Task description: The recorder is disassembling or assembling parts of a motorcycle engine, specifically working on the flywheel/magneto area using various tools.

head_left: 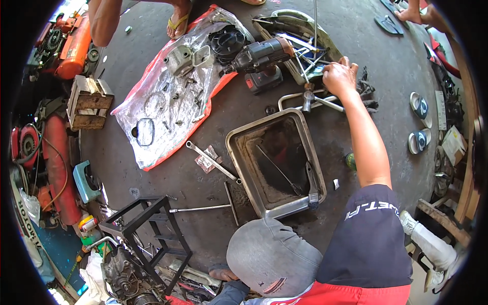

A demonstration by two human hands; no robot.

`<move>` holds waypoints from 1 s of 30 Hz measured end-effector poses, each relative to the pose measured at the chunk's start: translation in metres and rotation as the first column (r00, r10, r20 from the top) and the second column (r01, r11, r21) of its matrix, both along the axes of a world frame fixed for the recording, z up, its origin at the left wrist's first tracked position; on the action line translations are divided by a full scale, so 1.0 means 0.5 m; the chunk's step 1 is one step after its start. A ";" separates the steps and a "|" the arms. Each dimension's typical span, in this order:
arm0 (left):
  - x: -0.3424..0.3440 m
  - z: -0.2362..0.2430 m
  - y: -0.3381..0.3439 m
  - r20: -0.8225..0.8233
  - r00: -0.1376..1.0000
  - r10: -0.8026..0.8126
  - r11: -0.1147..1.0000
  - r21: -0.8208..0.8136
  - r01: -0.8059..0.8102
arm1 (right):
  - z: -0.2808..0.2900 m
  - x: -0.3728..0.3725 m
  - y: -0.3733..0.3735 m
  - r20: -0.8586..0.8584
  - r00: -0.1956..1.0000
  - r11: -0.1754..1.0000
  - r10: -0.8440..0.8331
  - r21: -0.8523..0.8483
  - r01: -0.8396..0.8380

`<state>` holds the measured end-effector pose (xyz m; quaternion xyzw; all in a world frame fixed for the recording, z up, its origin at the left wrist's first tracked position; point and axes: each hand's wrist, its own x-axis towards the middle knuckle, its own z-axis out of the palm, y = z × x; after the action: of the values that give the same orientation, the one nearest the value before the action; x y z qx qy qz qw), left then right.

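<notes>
Neither my left hand nor my right hand is visible. Below me, a co-worker in a grey cap (pixel 264 256) and red shirt extends a bare arm; their fingers (pixel 339 76) rest among tools in a grease-stained tray (pixel 267 28). Beside it lie a cordless impact driver (pixel 258 56) and a hammer (pixel 308 99). A plastic sheet (pixel 157 122) bears a grey metal housing (pixel 178 61), a black round part (pixel 226 40) and small parts. A metal pan (pixel 231 152) holds dark fluid and a tool. A T-handle (pixel 206 208) and wrench (pixel 206 155) lie left of it.
A black metal stand (pixel 150 208) and engine (pixel 124 274) occupy the lower left. A wooden crate (pixel 89 109), red cylinder (pixel 60 168) and orange tank (pixel 73 53) line the left. Sandals (pixel 418 140) lie at right. Other people's limbs (pixel 178 20) show along the top.
</notes>
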<state>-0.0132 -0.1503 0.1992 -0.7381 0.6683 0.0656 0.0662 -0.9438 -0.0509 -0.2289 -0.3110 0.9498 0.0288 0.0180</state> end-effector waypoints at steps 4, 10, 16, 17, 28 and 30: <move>-0.003 -0.002 -0.003 -0.085 0.977 0.194 0.981 0.025 -0.192 | 0.008 -0.004 0.046 0.000 0.994 0.994 -0.107 0.033 0.106; 0.068 0.004 -0.018 -0.076 0.989 0.126 0.991 0.049 -0.122 | 0.023 -0.008 0.091 0.008 0.974 0.967 -0.226 0.119 0.224; 0.171 -0.001 -0.021 -0.118 0.988 0.097 0.993 0.080 -0.088 | 0.016 -0.048 0.052 0.234 0.945 0.963 -0.228 -0.092 0.255; 0.177 -0.003 -0.023 -0.092 0.996 0.004 0.999 0.047 0.001 | 0.001 -0.047 0.030 0.170 0.971 0.971 -0.166 -0.145 0.191; 0.058 0.006 -0.036 -0.035 0.992 0.125 0.991 0.052 -0.123 | 0.000 -0.210 -0.093 0.206 0.974 0.981 0.099 -0.184 -0.061; 0.045 -0.002 -0.047 -0.017 0.996 0.083 0.996 0.048 -0.082 | 0.017 -0.261 -0.082 0.210 0.972 0.977 0.110 -0.204 -0.067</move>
<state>0.0093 -0.1736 0.1982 -0.7625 0.6362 0.0908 0.0744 -1.0744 -0.0921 -0.2205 -0.3548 0.9253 -0.0983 0.0910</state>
